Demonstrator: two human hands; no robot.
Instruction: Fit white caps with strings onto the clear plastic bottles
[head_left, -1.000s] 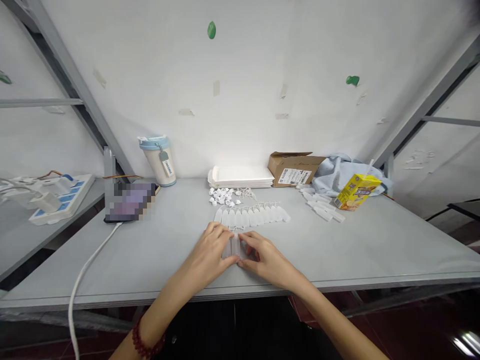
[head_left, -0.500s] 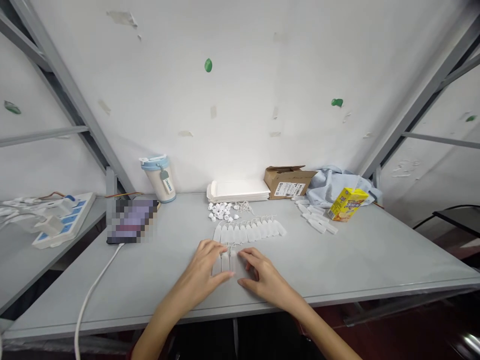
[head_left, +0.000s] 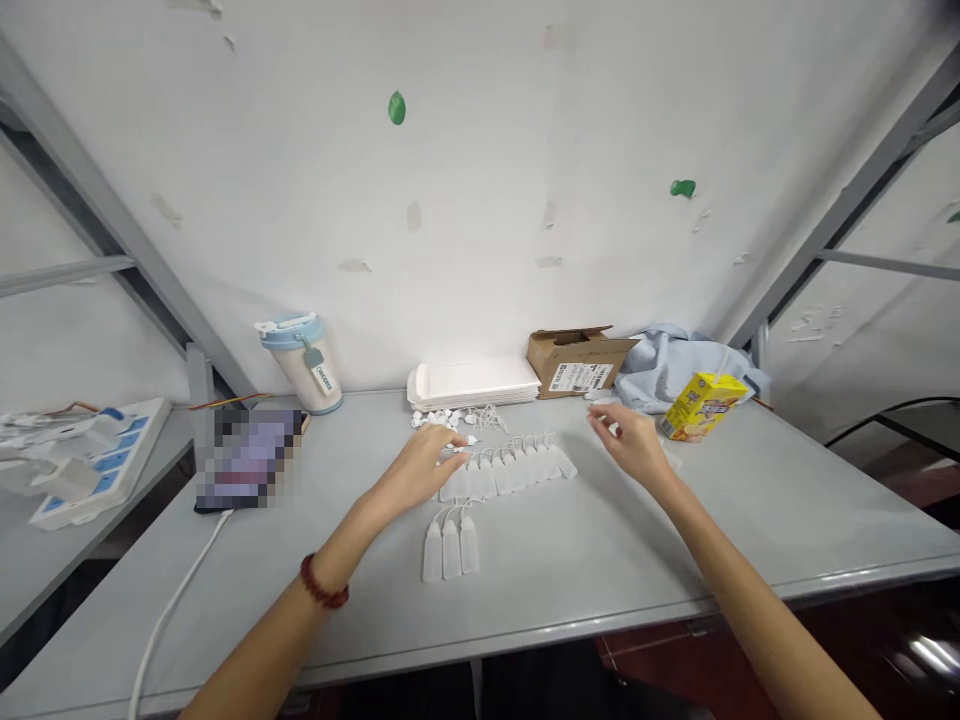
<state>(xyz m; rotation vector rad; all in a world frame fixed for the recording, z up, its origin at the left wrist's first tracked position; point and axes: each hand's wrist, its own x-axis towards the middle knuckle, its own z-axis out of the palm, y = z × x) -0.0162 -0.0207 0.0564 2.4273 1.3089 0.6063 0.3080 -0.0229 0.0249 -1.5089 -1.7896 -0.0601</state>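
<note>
My left hand is over the left end of a row of small translucent plastic bottles, thumb and index finger apart. Close to its fingertips lies a white cap, beside a pile of white caps partly hidden by the hand. Three more bottles with thin white loops at their tops lie side by side nearer the front. My right hand is at the loose translucent pieces on the right, fingers slightly bent and apart. It covers most of those pieces.
A stack of white trays and an open cardboard box stand by the wall. Right are a yellow drink carton and blue cloth. Left are a cup, a phone with its cable, and a power strip.
Both hands have left the short front row of bottles. My left hand moved up towards the caps; my right hand moved right and away towards the loose pieces. The view has shifted slightly.
</note>
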